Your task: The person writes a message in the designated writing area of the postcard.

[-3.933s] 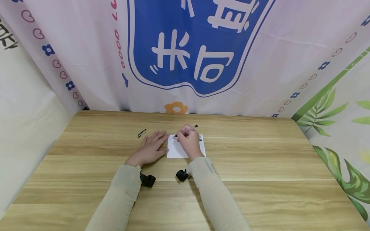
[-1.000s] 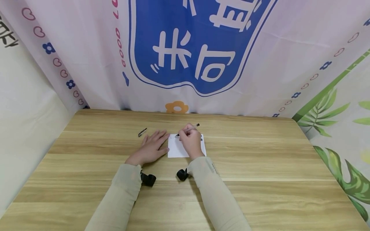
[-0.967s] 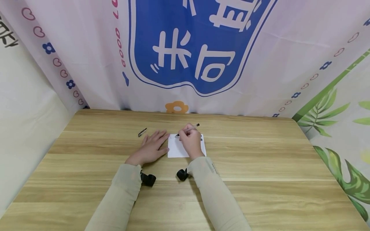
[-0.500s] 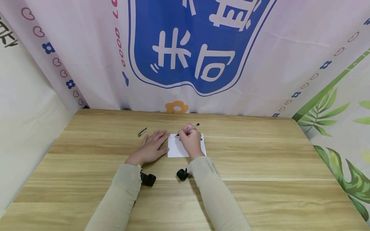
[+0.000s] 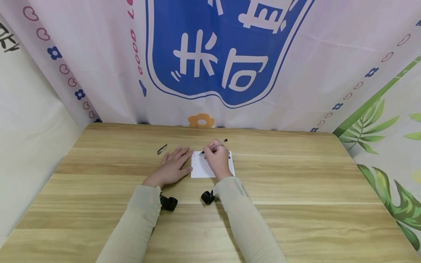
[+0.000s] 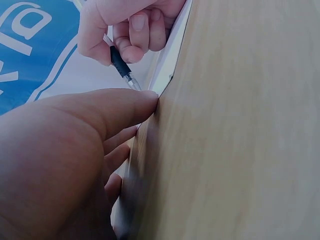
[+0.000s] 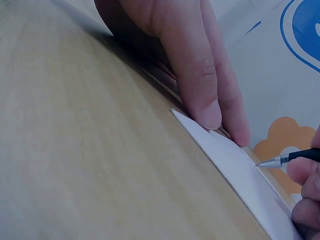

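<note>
A white card (image 5: 200, 170) lies on the wooden table, with a small dark printed patch at its upper right corner and a few tiny marks near its top left. My right hand (image 5: 217, 159) pinches a pen (image 5: 219, 144) with a dark grip and clear barrel. Its tip meets the card near the top edge, as the right wrist view shows. My left hand (image 5: 172, 167) rests flat on the table, fingers straight, with the thumb and fingertips at the card's left edge. Part of the card is hidden under my right hand.
A pen cap (image 5: 162, 149) lies just beyond the left fingers. The wooden table (image 5: 296, 175) ends at a printed cloth backdrop (image 5: 115, 91) behind. Black wrist cameras, such as the left one (image 5: 169, 204), sit at both cuffs.
Over the last few seconds the pen tip has shifted slightly right along the card's top, and small marks show to its left. My left hand has stayed in place.
</note>
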The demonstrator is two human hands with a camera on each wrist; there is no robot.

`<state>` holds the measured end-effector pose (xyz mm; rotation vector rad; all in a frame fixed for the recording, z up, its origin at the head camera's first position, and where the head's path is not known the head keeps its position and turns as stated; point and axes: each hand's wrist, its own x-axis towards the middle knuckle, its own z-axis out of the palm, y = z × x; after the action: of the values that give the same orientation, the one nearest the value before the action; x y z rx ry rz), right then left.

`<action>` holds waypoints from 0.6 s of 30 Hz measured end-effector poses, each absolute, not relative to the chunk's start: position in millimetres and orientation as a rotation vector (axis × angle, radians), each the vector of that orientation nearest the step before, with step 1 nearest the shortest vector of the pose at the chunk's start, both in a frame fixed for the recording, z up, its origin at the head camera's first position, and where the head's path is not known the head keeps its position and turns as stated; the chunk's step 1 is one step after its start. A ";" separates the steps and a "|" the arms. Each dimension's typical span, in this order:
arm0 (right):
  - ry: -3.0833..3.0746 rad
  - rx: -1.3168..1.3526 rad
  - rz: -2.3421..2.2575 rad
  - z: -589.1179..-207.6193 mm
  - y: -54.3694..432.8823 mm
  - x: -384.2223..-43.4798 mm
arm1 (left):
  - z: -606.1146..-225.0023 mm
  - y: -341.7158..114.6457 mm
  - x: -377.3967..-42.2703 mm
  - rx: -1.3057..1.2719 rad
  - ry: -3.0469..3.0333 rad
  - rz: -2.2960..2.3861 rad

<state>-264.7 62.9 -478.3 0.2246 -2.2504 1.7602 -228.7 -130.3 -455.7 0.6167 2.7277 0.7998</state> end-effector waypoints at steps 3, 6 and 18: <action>-2.251 0.222 1.763 -479.0 62.8 -265.0 | -455.5 -130.3 -228.8 0.615 2.732 0.795; -2.251 0.219 1.765 -479.2 62.5 -265.7 | -455.6 -130.6 -228.9 0.612 2.736 0.785; -2.238 0.210 1.768 -478.6 62.4 -264.8 | -455.3 -131.2 -228.3 0.613 2.736 0.788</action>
<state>-264.8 62.4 -478.6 0.2097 -2.2377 1.7683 -228.3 -131.2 -455.3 0.6135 2.7359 0.7883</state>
